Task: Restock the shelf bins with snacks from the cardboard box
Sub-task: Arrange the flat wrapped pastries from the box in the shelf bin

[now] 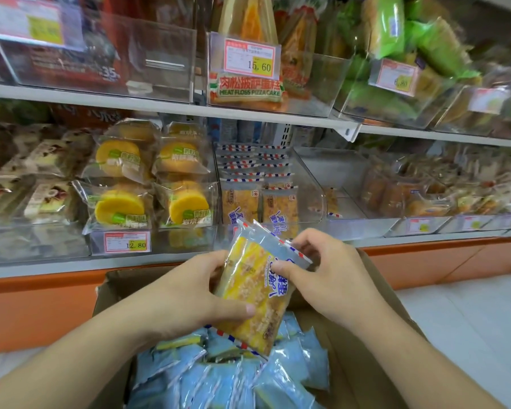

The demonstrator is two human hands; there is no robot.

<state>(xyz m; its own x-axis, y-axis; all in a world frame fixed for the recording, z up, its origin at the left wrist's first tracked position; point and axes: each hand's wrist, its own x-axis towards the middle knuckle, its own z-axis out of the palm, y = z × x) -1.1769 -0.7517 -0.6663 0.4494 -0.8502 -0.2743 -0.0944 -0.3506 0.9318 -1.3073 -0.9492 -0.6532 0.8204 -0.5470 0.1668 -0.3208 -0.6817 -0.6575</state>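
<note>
1. Shelving unit (165,109), two tiers of clear bins; upper tier has a meat floss pizza cake pack (248,90), lower tier round yellow cakes (148,184) on the left.
2. Cardboard box (375,329) sits open on the floor below the shelf, near full of blue-backed snack packs (219,379).
3. Target bin (307,184), lower tier, centre: same striped-edge packs stand in rows at its left, right part looks unfilled. It lies straight ahead and above the hands, just right of the yellow cakes.
4. Left hand (189,293) grips the held stack from the left, thumb across the front low down.
5. Right hand (331,273) pinches the stack's upper right edge, fingers curled on the blue wrapper.
6. Held snack packs (248,287): small stack, count unclear, yellow cake face toward camera, above the box. Long axis runs upper-left to lower-right, top end tipped toward the bin. Both hands about equally near the bin; judgement: lift forward and up, stand packs upright beside the existing rows.
</note>
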